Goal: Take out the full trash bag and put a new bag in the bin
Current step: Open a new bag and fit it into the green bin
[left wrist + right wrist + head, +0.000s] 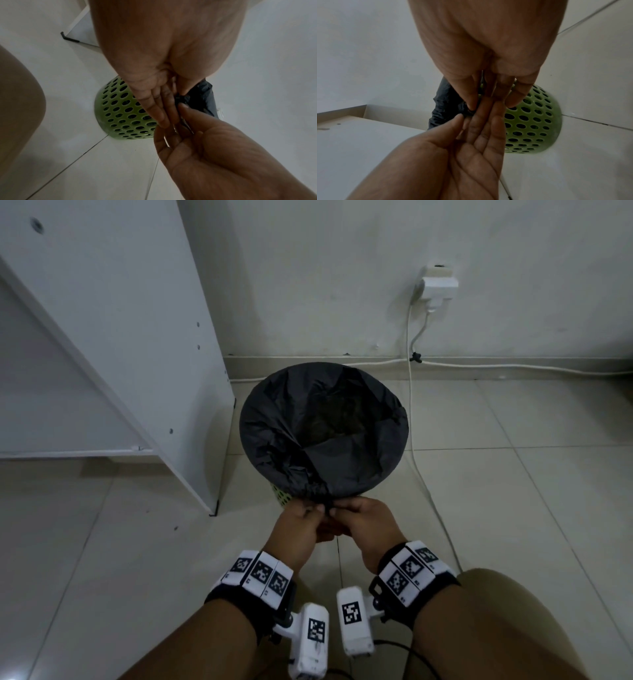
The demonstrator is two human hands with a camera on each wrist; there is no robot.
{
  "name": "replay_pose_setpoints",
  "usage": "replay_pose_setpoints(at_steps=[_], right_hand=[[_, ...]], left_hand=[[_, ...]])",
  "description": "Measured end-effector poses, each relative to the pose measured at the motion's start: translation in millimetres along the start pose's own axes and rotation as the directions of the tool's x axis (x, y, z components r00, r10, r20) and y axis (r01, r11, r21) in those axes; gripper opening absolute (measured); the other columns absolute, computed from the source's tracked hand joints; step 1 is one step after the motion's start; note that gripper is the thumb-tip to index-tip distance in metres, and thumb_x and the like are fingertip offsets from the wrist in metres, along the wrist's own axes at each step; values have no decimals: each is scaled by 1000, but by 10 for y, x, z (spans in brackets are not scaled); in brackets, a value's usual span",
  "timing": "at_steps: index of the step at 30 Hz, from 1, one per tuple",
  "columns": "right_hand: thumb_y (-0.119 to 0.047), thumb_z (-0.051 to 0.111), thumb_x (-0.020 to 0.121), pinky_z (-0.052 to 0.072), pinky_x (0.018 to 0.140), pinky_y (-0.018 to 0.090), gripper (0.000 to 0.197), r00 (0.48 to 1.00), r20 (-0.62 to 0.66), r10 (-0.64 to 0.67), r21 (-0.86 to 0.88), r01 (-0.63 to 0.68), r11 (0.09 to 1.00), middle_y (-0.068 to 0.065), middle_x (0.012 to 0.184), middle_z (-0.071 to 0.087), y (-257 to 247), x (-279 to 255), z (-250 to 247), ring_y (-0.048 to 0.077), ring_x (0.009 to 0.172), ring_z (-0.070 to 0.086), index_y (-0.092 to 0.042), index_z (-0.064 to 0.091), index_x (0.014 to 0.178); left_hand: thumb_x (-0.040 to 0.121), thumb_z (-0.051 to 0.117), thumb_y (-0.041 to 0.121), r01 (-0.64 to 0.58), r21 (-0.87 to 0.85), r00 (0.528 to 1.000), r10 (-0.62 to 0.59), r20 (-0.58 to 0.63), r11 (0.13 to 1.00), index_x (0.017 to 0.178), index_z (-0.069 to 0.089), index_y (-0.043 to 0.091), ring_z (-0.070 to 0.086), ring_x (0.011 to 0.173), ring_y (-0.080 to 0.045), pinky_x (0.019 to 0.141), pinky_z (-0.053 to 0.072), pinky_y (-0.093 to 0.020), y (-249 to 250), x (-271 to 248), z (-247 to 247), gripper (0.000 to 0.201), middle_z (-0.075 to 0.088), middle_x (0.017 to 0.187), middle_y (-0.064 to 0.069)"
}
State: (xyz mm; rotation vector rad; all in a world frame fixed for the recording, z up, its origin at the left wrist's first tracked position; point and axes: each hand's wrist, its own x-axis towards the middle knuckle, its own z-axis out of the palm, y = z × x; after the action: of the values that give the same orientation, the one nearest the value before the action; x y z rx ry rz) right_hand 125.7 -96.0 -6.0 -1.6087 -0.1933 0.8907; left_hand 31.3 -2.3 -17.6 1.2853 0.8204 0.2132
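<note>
A black trash bag (323, 429) lines a green perforated bin (281, 496) on the tiled floor, its edge folded over the rim. At the near side the bag's edge is bunched into a small knot (327, 506). My left hand (313, 511) and right hand (342, 509) meet there, and each pinches the knot. In the left wrist view my left hand (173, 100) nips the black bunch (183, 98) in front of the bin (123, 112). The right wrist view shows my right hand (473, 108) on the same bunch (471, 112), beside the bin (534, 121). The bag's contents are dim.
A white cabinet panel (144, 337) stands just left of the bin. A wall socket with a plug (439, 285) and a white cable (416, 446) run down the wall and along the floor on the right. My knee (507, 621) is at the lower right.
</note>
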Motion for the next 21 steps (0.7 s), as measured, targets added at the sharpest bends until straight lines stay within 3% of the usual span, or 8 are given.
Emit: replay_pose_setpoints(at_steps=[2,4,6,9,12,14,17,21], right_hand=[[3,64,86,58,71,29,15,1000,6,-15,-34,16,999,11,78,75,-36,-12,-5,18,73,69,-4,78,87],[2,64,87,48,55,14,13,1000,13,-26,-71,27,997,3,68,70,-75,-37,-23,3,58,62,0,77,88],[1,63,88,42,49,11,13,998,29,-60,-106,63,992,5,64,66,-89,-48,-62,1,51,56,8,74,87],[-3,67,85,45,52,15,12,994,20,-111,-196,113,974,8,67,71,-87,-30,-64,4,53,59,3,75,80],[-16,75,79,54,59,33,12,986,-77,-148,-306,118,945,6,66,74,-44,26,-61,12,57,64,-12,77,68],[-13,76,78,58,62,40,15,984,-133,-120,-256,83,963,14,65,72,-43,57,-64,23,59,67,-4,74,67],[-4,73,79,62,71,47,13,990,-138,-32,-126,14,992,26,75,72,-65,79,-42,40,74,72,9,72,76],[0,64,84,60,83,48,18,998,-31,53,11,-53,999,37,90,69,-74,59,6,44,87,71,17,67,86]], left_hand=[[103,51,11,-6,4,1000,6,6,1000,109,64,-5,74,76,-27,67,57,-31,25,-6,2,22,74,89,-22],[99,58,11,-22,36,1000,22,-10,999,100,70,-4,71,69,-23,63,56,-28,50,-10,-29,19,75,79,-16],[93,66,13,-77,122,995,84,-55,989,86,75,4,65,58,-14,55,49,-22,59,-5,-66,15,74,67,-3],[88,73,14,-124,192,981,150,-124,974,77,77,13,58,51,-8,51,44,-19,32,12,-80,11,68,56,5],[85,76,14,-121,157,976,147,-161,980,84,79,9,70,67,-17,58,55,-29,7,40,-62,6,76,74,-4],[87,73,10,-110,126,983,127,-136,986,89,79,8,73,77,-25,69,60,-33,14,45,-47,6,78,81,-9],[91,66,2,-53,15,994,54,-94,998,93,77,1,74,80,-27,70,60,-27,45,24,-35,11,77,87,-19],[96,59,2,-26,-56,998,23,-59,998,104,71,-6,75,91,-31,71,60,-28,47,23,-48,16,75,99,-22]])
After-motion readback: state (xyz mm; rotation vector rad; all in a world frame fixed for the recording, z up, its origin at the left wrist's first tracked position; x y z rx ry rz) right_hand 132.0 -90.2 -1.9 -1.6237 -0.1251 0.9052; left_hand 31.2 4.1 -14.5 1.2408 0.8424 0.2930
